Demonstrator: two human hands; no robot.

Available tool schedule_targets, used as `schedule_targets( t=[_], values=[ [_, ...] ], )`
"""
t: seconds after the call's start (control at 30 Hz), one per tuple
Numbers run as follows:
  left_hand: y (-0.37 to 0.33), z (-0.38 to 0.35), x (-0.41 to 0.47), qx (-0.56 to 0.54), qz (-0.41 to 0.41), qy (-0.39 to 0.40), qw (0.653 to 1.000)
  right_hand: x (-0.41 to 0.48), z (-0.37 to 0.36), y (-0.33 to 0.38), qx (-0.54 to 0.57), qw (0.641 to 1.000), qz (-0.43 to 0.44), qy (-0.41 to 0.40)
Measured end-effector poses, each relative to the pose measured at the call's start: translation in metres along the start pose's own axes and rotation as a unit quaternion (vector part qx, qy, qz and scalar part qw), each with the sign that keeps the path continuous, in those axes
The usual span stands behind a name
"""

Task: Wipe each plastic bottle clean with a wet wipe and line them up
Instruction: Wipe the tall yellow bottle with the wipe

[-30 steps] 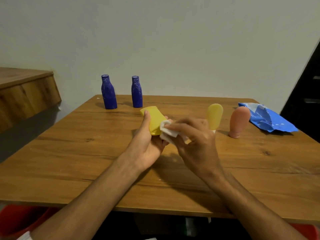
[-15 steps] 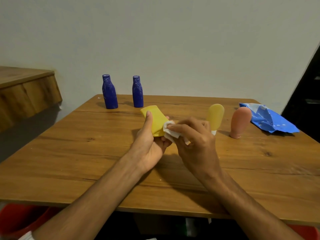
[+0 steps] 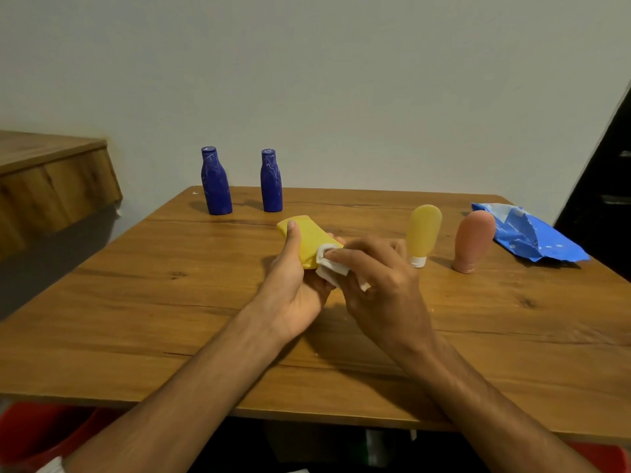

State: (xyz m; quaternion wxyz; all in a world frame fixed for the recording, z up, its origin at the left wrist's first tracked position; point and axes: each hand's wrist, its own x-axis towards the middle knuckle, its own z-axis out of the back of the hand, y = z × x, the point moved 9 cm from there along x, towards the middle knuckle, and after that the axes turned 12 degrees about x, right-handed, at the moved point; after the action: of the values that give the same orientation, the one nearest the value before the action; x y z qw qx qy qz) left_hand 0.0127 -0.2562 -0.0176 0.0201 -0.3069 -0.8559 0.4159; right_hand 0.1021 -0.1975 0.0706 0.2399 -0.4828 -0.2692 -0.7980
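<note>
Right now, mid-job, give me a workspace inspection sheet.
Surface: brown wooden table, grain and knots visible.
Job's things: left dark blue plastic bottle and right dark blue plastic bottle upright at the back; flat yellow plastic bottle in hand; pale yellow tube bottle and pink tube bottle standing neck-down at right.
Clutter: crumpled blue wipes pack, far right.
Hands: left hand grips the yellow bottle; right hand presses white wet wipe on it.
Cables: nothing seen.
Surroundings: pale wall, wooden ledge left.
</note>
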Motion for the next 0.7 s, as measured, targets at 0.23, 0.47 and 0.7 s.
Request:
schedule_targets(
  t=[0.23,0.47,0.7],
  values=[
    [0.004,0.005,-0.001,0.034,-0.001,-0.023,0.999,-0.002,-0.004,0.009,0.002,1.000,0.023,0.002],
    [0.004,0.006,0.000,0.030,0.003,-0.032,0.999,-0.002,-0.004,0.010,0.013,0.999,0.030,-0.009],
    [-0.001,0.002,-0.002,0.005,-0.004,-0.031,1.000,-0.004,-0.001,-0.001,0.008,1.000,0.011,0.008]
  ],
)
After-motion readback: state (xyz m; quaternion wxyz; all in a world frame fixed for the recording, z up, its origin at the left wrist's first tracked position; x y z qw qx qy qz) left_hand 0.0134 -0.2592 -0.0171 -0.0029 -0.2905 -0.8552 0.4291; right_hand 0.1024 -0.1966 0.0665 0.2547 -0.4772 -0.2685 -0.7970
